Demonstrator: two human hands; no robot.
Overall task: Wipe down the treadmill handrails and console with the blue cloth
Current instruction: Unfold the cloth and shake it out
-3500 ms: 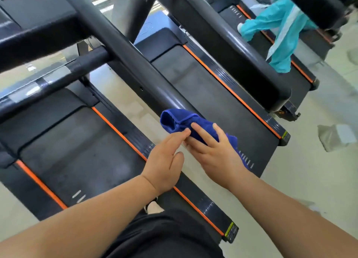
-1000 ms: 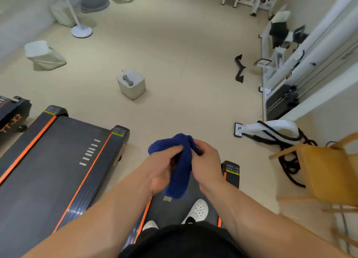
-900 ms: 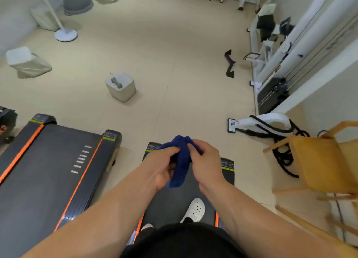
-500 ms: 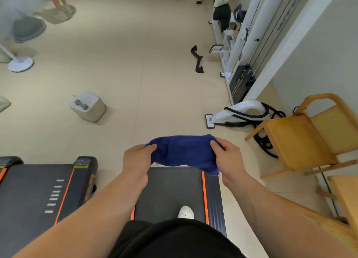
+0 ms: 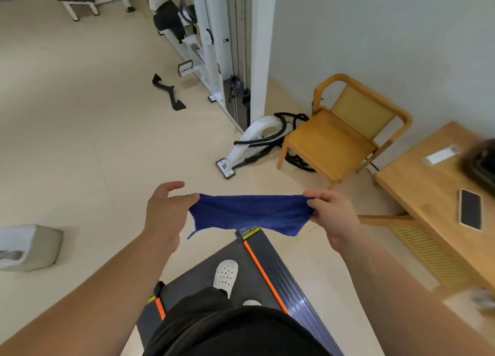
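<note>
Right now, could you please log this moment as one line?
left hand pinches blue cloth | right hand grips its other end | handrails, console out of view

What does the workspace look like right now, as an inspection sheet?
Surface: treadmill belt, white shoe standing on it.
Job's things: blue cloth stretched out; handrails and console out of view.
Clutter: phone on wooden table; grey block on floor.
Grips: left hand and right hand each pinch a cloth end.
Cables: black cords coiled beside wooden chair.
Surroundings: white weight machine, wall.
</note>
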